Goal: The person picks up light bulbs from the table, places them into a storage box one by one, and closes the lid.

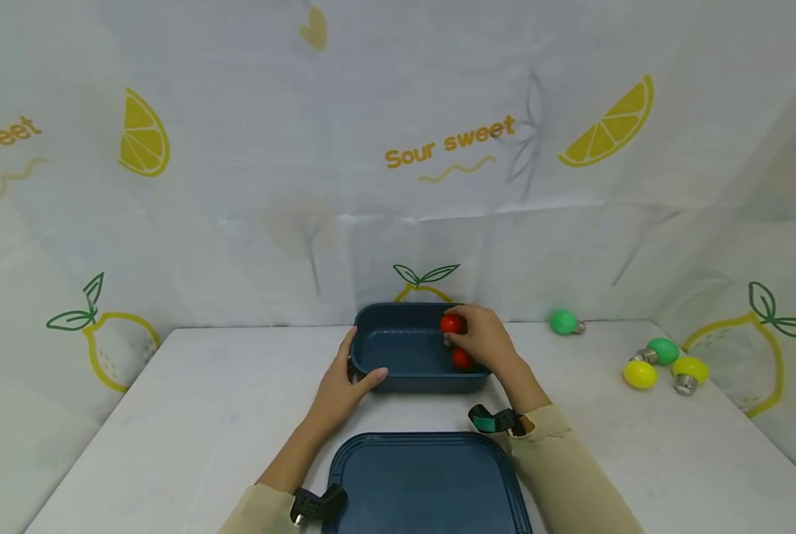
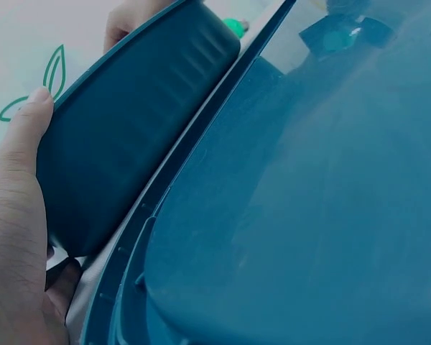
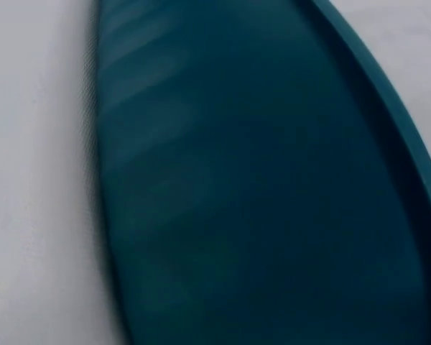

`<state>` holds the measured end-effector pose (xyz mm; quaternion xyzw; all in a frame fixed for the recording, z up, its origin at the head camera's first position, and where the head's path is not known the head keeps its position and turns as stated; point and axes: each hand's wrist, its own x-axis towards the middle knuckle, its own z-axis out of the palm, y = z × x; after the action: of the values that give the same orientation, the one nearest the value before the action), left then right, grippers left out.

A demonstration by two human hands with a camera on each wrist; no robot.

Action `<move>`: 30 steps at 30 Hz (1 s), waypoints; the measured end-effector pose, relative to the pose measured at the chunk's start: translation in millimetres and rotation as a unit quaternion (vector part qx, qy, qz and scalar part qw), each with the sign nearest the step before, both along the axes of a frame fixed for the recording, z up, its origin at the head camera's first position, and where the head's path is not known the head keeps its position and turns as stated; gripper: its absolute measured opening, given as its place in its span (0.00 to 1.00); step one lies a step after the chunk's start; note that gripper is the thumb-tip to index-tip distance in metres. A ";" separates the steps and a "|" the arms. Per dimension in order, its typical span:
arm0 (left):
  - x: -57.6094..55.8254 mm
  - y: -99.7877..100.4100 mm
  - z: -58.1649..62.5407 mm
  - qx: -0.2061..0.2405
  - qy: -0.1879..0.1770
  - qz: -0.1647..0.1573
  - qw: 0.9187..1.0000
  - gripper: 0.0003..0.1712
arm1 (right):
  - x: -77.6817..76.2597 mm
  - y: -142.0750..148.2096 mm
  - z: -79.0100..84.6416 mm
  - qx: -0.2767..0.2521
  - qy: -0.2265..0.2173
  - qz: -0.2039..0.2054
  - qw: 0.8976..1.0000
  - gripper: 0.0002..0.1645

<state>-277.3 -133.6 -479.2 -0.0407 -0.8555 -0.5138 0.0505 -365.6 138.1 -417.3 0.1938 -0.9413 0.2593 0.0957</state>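
A dark blue rectangular container [image 1: 404, 384] stands at the back of the table. My left hand [image 1: 340, 386] grips its left end, thumb over the near rim and fingers along the side; the left wrist view shows the thumb [image 2: 30, 118] against the outer wall. Inside the right end of the container, my right hand [image 1: 483, 337] pinches a red light bulb [image 1: 449, 323] with a metal screw base. Just below those fingers a second red bulb [image 1: 461, 360] lies in the container. The right wrist view holds only the container's outer wall [image 3: 258, 172]; the right hand is out of it.
A dark blue tray [image 1: 424, 482] lies in front of the container, close to me. To the right on the white table are a green bulb [image 1: 563, 322] at the back, another green bulb [image 1: 663, 351], and two yellow bulbs [image 1: 639, 374]. A lemon-printed white sheet [image 1: 237, 222] hangs behind.
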 end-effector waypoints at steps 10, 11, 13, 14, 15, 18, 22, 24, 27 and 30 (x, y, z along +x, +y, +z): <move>-1.7 1.3 0.5 -0.002 0.001 -0.003 1.000 0.56 | 2.4 0.8 4.0 0.008 -0.009 -0.002 1.000 0.25; -1.6 1.2 0.4 -0.002 0.002 -0.003 1.000 0.56 | 2.0 0.6 3.6 0.009 -0.011 -0.003 1.000 0.26; -1.3 1.0 0.5 -0.003 0.002 -0.001 1.000 0.56 | 2.0 0.1 3.2 0.011 -0.012 -0.005 1.000 0.26; -1.1 1.0 0.7 -0.004 0.002 -0.001 1.000 0.56 | 2.0 -0.1 3.1 0.012 -0.013 -0.005 1.000 0.26; -0.9 1.0 0.8 -0.004 0.001 0.000 1.000 0.56 | 1.9 -0.3 2.9 0.012 -0.013 -0.006 1.000 0.26; -0.3 0.9 1.5 -0.004 -0.001 -0.001 1.000 0.56 | 1.8 -0.6 2.3 0.013 -0.012 -0.006 1.000 0.26; 0.9 0.7 2.4 -0.005 -0.001 0.000 1.000 0.56 | 2.0 -0.4 1.7 0.009 -0.012 -0.006 1.000 0.25; 1.3 0.5 2.4 -0.004 -0.003 0.001 1.000 0.56 | 1.9 -0.1 1.6 0.004 -0.013 -0.004 1.000 0.25; 1.5 0.6 2.1 -0.003 -0.004 0.003 1.000 0.56 | 1.8 0.6 2.6 0.000 -0.012 -0.002 1.000 0.25; 1.1 0.4 1.4 -0.004 -0.001 0.001 1.000 0.56 | 2.5 2.8 5.5 0.001 -0.006 0.000 1.000 0.25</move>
<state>-276.2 -133.2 -477.9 -0.0396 -0.8577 -0.5102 0.0501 -363.1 140.9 -411.9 0.1927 -0.9419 0.2599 0.0899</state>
